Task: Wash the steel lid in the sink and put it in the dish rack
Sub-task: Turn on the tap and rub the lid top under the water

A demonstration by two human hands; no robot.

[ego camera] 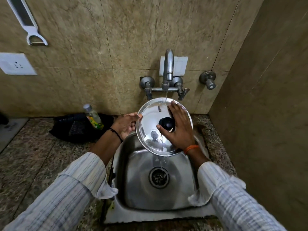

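Observation:
A round steel lid (150, 124) with a black knob (166, 123) is held tilted over the steel sink (133, 180), top face toward me. My left hand (126, 125) grips its left rim. My right hand (179, 129) lies flat on the lid's top face, fingers spread around the knob. A thin stream of water falls from the tap (168, 69) onto the lid's far edge and runs off the near edge toward the drain (158, 177). No dish rack is in view.
A bottle of green dish liquid (93, 116) stands left of the sink in front of a black mesh item (78, 129). A peeler (31, 29) hangs on the wall above a white socket (16, 64). A wall closes the right side.

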